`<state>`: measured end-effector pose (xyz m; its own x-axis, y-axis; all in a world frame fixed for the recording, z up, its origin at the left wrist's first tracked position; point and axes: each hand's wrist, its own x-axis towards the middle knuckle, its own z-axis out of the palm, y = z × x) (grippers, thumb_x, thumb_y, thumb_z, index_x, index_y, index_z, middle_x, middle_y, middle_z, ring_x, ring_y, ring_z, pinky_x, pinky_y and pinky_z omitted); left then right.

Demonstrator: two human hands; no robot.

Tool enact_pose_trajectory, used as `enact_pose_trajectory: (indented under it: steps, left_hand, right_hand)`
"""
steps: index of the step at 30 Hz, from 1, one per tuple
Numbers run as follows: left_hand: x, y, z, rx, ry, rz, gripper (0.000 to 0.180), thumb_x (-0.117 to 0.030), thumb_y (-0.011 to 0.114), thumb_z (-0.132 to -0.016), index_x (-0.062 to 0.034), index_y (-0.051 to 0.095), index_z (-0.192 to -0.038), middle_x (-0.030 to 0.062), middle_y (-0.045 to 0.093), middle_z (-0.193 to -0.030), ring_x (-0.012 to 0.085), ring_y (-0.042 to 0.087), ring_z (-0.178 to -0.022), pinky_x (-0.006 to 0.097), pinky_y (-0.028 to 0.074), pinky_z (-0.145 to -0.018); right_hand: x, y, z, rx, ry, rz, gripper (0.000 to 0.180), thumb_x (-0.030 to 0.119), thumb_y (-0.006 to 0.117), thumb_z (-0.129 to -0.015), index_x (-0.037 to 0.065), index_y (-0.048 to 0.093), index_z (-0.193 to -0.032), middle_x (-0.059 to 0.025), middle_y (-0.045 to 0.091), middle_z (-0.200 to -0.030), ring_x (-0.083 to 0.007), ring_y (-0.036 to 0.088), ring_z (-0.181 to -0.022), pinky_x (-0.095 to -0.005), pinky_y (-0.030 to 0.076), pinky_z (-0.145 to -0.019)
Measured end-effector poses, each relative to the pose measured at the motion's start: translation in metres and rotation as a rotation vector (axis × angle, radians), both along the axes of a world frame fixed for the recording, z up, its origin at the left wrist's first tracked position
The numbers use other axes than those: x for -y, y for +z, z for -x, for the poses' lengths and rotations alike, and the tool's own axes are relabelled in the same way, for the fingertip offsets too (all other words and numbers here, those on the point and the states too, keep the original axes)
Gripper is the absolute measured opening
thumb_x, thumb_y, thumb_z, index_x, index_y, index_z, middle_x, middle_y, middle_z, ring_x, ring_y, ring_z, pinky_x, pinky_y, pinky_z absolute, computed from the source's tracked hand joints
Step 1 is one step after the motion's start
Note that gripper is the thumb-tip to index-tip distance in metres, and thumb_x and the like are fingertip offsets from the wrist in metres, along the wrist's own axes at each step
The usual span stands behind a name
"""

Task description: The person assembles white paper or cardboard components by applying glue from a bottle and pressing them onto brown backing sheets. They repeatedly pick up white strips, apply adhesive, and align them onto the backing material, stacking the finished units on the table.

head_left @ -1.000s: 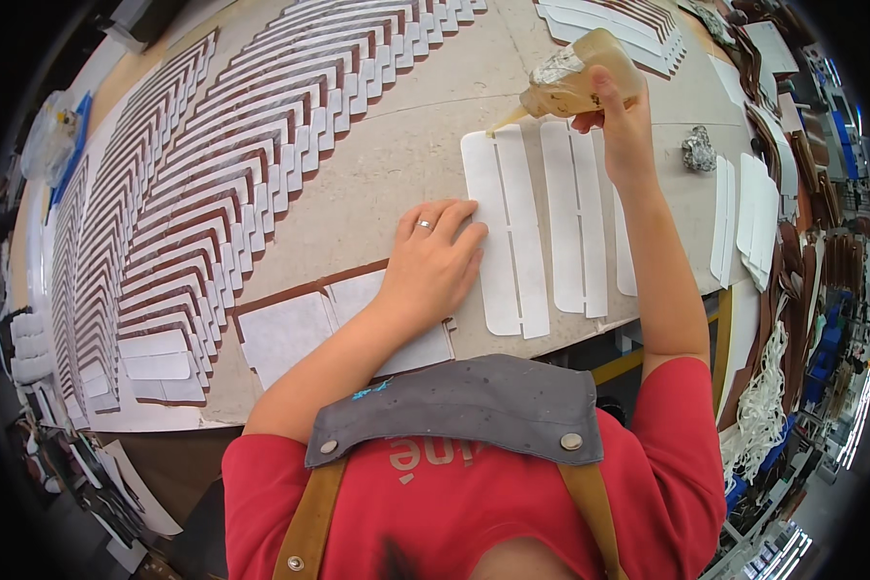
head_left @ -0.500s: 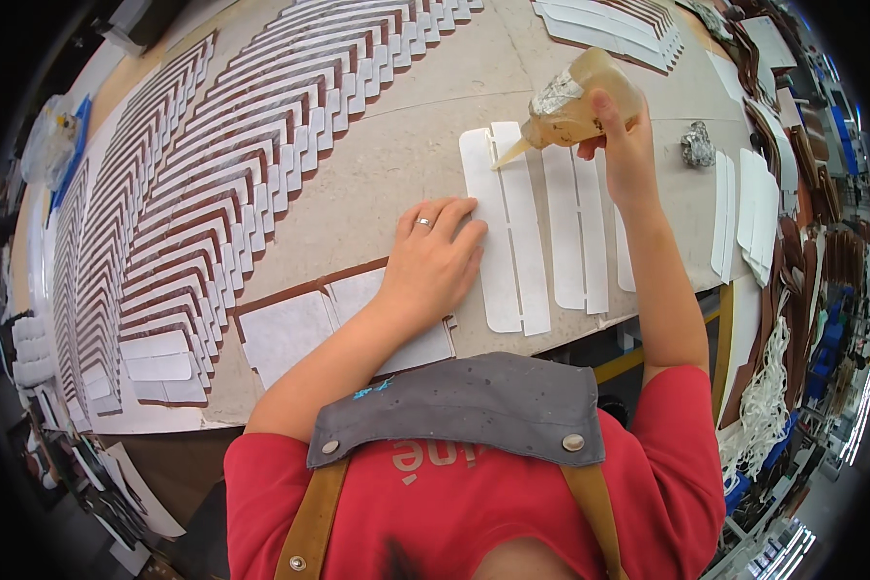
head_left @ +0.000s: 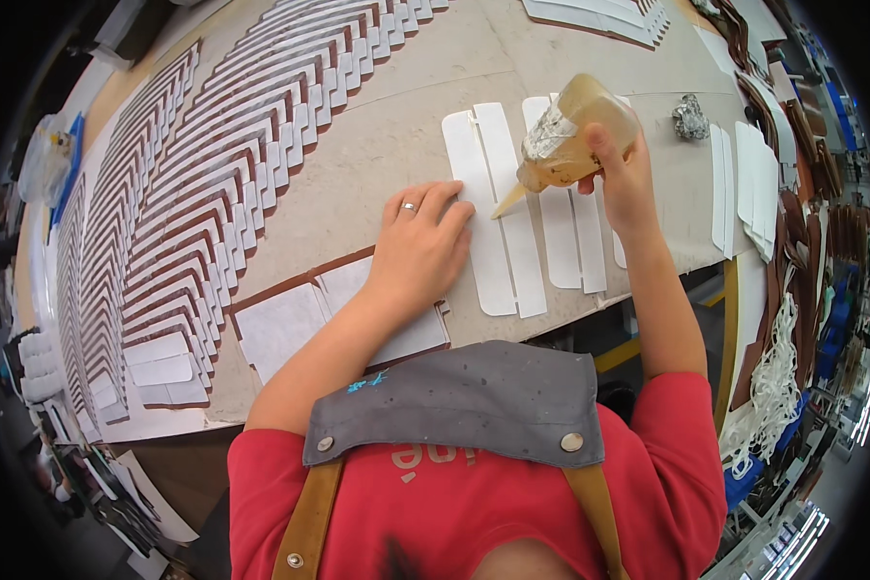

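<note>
My right hand (head_left: 628,188) grips a squeeze bottle (head_left: 597,121) of yellowish liquid, partly wrapped in foil and tipped nozzle down. Its pale pointed nozzle (head_left: 509,203) meets the slit between the two halves of a long white panel (head_left: 493,266), about midway along. Against that panel's left edge rest the fingertips of my left hand (head_left: 420,237), palm down with fingers apart. A second split white panel (head_left: 563,242) lies just to the right, partly behind the bottle and my right hand.
Long rows of overlapping white pieces with brown edges (head_left: 251,135) cover the table's left side. Brown-edged white panels (head_left: 282,324) lie by my left forearm. A crumpled foil ball (head_left: 689,118) and white strips (head_left: 721,193) sit at right. White cords (head_left: 773,387) hang beyond the edge.
The bottle in my right hand has moved toward me, its nozzle travelling down the slit from near the panel's far end. My left hand stays beside the panel; the view has shifted slightly.
</note>
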<state>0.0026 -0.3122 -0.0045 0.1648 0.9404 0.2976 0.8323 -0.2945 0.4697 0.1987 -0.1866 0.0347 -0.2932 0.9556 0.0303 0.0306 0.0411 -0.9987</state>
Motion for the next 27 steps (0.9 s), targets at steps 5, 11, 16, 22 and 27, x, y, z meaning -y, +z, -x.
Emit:
enact_pose_trajectory:
  steps: [5,11,16,22,27]
  left_hand:
    - [0.0,0.0,0.0,-0.004,-0.004,-0.006,0.022,-0.008,0.059,-0.075,-0.008,0.054,-0.097,0.0085,0.05,-0.115,0.0271,0.048,-0.106,0.041,0.032,-0.093]
    - [0.0,-0.001,0.0,-0.021,-0.002,-0.012,0.021,-0.009,0.058,-0.076,-0.0075,0.054,-0.096,0.0085,0.051,-0.115,0.027,0.048,-0.106,0.04,0.032,-0.093]
    - [0.001,0.0,-0.001,-0.032,-0.001,-0.016,0.019,-0.01,0.058,-0.077,-0.0074,0.054,-0.095,0.0084,0.051,-0.115,0.0274,0.048,-0.107,0.04,0.033,-0.093]
    - [0.001,-0.001,0.0,-0.04,0.005,-0.007,0.019,-0.01,0.058,-0.077,-0.0078,0.055,-0.095,0.0084,0.051,-0.115,0.0277,0.048,-0.107,0.041,0.033,-0.092]
    - [-0.001,-0.002,0.001,-0.029,-0.01,-0.028,0.02,-0.01,0.058,-0.077,-0.008,0.055,-0.096,0.009,0.05,-0.114,0.0277,0.047,-0.107,0.041,0.033,-0.092]
  right_hand:
    - [0.018,-0.002,-0.011,0.004,0.001,0.049,0.063,0.041,0.067,-0.078,0.001,0.042,-0.119,-0.0051,0.054,-0.085,-0.0067,0.052,-0.057,-0.0175,0.04,-0.04]
    - [0.045,-0.003,-0.024,-0.007,0.029,0.106,0.061,0.037,0.066,-0.079,0.0,0.041,-0.121,-0.005,0.054,-0.087,-0.007,0.054,-0.061,-0.0177,0.039,-0.038]
    - [0.059,-0.011,-0.038,-0.034,0.09,0.242,0.058,0.043,0.063,-0.08,0.003,0.044,-0.118,-0.0045,0.056,-0.087,-0.0072,0.054,-0.06,-0.0176,0.038,-0.037]
    - [0.008,-0.007,-0.034,-0.501,0.03,0.36,0.059,0.058,0.05,-0.083,0.009,0.048,-0.114,-0.0021,0.06,-0.092,-0.008,0.057,-0.071,-0.0204,0.042,-0.046]
    - [-0.036,0.006,0.003,-0.139,-0.058,-0.04,0.051,0.051,0.059,-0.08,0.008,0.05,-0.106,-0.0033,0.059,-0.087,-0.0091,0.055,-0.065,-0.0215,0.04,-0.047]
